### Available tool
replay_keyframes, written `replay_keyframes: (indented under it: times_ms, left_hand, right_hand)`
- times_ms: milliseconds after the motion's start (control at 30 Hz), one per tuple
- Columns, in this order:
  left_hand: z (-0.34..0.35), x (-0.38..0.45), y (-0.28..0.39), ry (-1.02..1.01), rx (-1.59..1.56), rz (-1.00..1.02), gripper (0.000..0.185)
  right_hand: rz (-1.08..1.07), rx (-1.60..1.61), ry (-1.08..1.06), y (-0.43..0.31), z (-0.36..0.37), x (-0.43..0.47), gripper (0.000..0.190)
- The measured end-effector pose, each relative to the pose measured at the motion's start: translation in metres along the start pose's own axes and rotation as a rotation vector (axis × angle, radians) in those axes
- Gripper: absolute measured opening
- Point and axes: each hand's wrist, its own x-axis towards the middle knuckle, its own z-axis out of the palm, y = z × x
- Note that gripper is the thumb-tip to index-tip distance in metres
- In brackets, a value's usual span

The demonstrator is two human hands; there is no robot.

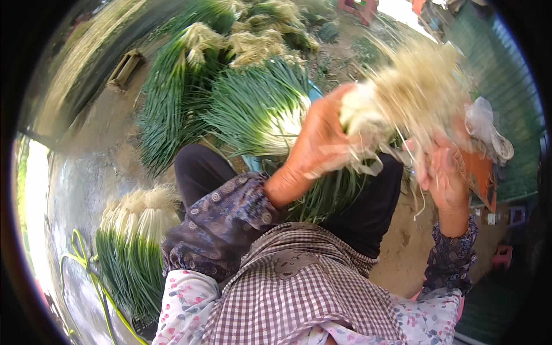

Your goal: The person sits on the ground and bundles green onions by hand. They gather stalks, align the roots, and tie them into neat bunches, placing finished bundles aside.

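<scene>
My left hand (321, 136) grips a bunch of green onions (360, 110) around its white stems. Their pale, stringy roots (422, 82) point to the upper right and are blurred. Loose papery skins hang below the stems, and green leaves (332, 196) lie between my knees under the hand. Close beneath the roots is my right hand (446, 172), palm showing and fingers apart, with a thin strand dangling beside it. A pile of green onions (258, 110) lies just beyond my knees, over something blue (315, 91).
More green onions (172, 95) are heaped farther off. Bundled green onions (136, 246) lie at my left, beside a yellow-green strap or hose (101, 286). A small wooden stool (125, 69) stands at upper left. A clear plastic bag (479, 118) and a red stool (502, 257) are at right.
</scene>
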Motion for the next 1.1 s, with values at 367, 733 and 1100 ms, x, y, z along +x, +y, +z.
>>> replay_keyframes:
  times_ms: [367,733,1100]
  left_hand:
    - [-0.269,-0.090,0.258,0.769,1.024,0.397,0.024]
    - [-0.423,-0.296,0.261,0.893,2.083,-1.172,0.051]
    - [-0.473,-0.382,0.071,0.705,2.074,-1.270,0.065]
  right_hand:
    - [0.409,0.229,-0.174,0.132,0.033,0.030,0.029]
    - [0.687,0.218,-0.104,0.211,0.061,0.050,0.024]
    - [0.759,0.100,-0.094,0.223,0.087,0.038,0.021]
